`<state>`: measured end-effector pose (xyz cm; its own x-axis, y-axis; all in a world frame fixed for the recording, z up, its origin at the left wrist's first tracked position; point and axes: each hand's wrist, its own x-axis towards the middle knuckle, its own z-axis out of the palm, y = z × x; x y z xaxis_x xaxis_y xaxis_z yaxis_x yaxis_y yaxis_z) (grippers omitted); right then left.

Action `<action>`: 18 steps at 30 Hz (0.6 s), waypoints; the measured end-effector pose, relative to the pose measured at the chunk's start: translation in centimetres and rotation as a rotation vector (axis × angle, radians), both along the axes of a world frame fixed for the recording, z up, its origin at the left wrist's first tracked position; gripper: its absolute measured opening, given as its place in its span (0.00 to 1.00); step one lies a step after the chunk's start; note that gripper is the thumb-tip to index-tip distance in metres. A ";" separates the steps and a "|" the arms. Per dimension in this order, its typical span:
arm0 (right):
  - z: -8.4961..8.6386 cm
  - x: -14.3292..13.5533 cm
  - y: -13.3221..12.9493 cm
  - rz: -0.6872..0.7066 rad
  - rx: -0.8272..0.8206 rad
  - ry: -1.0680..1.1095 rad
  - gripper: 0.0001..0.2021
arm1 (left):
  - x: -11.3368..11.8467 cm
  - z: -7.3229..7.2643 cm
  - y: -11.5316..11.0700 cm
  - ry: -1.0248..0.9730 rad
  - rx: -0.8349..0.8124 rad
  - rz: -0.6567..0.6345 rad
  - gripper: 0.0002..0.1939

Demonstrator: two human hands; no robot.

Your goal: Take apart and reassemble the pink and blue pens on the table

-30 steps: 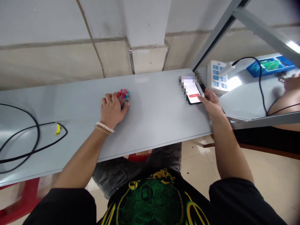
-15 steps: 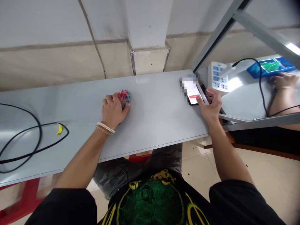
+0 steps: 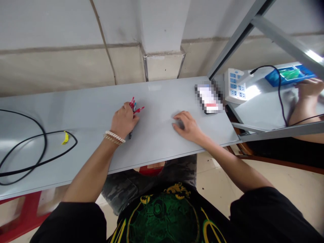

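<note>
The left hand (image 3: 123, 120), its forearm stretched across the grey table (image 3: 76, 111), has its fingers curled tight round a bundle of red and blue pens (image 3: 134, 108), tips fanning past the knuckles. The right hand (image 3: 187, 126) rests palm-down nearby, fingers loosely bent and holding nothing, near the phone (image 3: 209, 99).

No legible text

I could read nothing: the phone (image 3: 209, 99) screen on the counter (image 3: 162, 101) was pixelated.

Bare table (image 3: 162, 111) between hands; phone (image 3: 209, 99) flanks right.
</note>
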<state>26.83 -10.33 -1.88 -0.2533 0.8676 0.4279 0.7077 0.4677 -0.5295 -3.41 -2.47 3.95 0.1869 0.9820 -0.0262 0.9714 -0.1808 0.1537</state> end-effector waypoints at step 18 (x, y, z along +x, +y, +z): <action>-0.3 -16.9 6.9 0.339 -0.381 0.459 0.36 | 0.1 -2.0 -0.3 -0.924 0.512 -0.099 0.22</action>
